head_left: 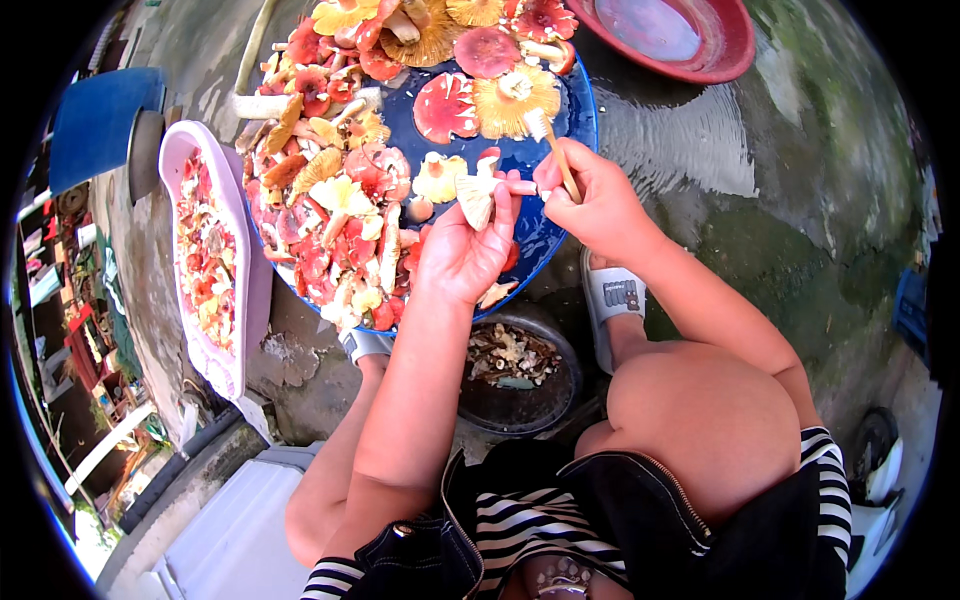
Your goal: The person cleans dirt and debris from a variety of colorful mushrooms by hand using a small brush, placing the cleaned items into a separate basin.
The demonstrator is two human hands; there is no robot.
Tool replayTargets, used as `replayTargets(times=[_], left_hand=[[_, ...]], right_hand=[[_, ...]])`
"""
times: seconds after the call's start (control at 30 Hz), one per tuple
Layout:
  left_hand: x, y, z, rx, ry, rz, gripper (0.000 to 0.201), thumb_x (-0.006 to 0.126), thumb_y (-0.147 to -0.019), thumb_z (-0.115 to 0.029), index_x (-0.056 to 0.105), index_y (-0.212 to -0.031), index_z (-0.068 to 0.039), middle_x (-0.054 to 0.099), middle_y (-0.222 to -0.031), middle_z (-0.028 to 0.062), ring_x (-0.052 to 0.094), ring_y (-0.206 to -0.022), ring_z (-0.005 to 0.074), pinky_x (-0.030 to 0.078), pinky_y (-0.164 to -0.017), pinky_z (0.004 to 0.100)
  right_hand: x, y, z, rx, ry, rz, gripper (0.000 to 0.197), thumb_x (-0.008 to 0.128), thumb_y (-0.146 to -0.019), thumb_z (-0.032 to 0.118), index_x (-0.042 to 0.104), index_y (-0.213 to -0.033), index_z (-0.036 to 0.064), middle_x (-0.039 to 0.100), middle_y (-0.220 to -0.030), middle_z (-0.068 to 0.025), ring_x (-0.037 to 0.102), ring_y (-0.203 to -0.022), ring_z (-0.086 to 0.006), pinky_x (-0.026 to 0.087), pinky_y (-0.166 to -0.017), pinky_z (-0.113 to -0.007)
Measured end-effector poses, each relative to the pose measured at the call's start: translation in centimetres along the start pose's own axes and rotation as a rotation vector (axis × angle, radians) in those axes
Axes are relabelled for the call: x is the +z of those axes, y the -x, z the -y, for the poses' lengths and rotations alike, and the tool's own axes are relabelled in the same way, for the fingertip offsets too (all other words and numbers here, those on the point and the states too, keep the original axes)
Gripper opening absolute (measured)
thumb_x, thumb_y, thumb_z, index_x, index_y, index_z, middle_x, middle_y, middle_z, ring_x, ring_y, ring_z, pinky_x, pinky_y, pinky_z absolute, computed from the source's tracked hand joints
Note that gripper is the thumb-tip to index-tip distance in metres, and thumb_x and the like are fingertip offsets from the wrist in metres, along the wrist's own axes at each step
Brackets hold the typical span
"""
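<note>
My left hand (462,255), palm up, pinches a small mushroom (476,200) with pale gills and a pinkish stem. In my right hand (605,210) is a brush (562,168) with a tan handle and white bristles, its head pointing up and away from the mushroom. The thumb side of that hand is close to the stem's end; whether it touches cannot be made out. Under both hands lies a round blue tray (402,125). Red and yellow mushrooms (345,215) heap its left side, and larger caps (512,100) sit gills-up at the far side.
A red basin (735,50) of cloudy water stands at the far right. To the left is a pink basket (240,290) holding mushroom pieces. Between my feet sits a dark bowl (520,408) with scraps. A blue container (105,125) stands far left on wet concrete.
</note>
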State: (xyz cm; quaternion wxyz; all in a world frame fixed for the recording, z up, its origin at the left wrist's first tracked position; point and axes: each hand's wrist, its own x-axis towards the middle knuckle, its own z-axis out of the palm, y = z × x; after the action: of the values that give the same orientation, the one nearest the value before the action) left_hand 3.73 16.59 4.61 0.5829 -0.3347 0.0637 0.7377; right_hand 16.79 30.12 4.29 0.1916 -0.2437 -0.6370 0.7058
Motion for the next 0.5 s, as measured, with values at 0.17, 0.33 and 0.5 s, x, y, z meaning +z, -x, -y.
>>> replayTargets(times=[0.17,0.33,0.5], left_hand=[[2.1,4.7,-1.8,0.157,-0.168,0.011,0.035,0.043,-0.102,-0.007,0.046,-0.136,0.004,0.058,-0.122,0.0271,0.063,-0.11,0.0326,0.06,-0.091,0.0356],[5.7,13.1,-10.7,0.459,-0.189,0.083,0.033,0.041,-0.096,0.002,0.045,-0.128,0.012,0.052,-0.121,0.034,0.061,-0.107,0.0394,0.06,-0.09,0.0375],[11.4,25.2,-23.4,1.029,-0.2,0.034,0.052,0.037,-0.106,-0.027,0.033,-0.14,0.012,0.037,-0.141,0.0374,0.046,-0.127,0.051,0.05,-0.105,0.0521]], right_hand=[[-1.2,1.3,4.1,0.337,-0.067,0.716,0.008,0.066,-0.087,0.01,0.061,-0.091,0.0056,0.058,-0.077,0.004,0.052,-0.071,-0.005,0.044,-0.064,-0.025],[-0.1,2.3,4.2,0.29,0.39,1.122,0.028,0.079,-0.08,0.024,0.072,-0.102,0.0069,0.071,-0.092,-0.0099,0.069,-0.086,-0.0227,0.051,-0.078,-0.033],[0.6,1.9,3.7,0.183,0.394,0.777,0.019,0.071,-0.087,0.018,0.069,-0.098,0.0026,0.069,-0.085,-0.0124,0.066,-0.078,-0.0248,0.05,-0.071,-0.035]])
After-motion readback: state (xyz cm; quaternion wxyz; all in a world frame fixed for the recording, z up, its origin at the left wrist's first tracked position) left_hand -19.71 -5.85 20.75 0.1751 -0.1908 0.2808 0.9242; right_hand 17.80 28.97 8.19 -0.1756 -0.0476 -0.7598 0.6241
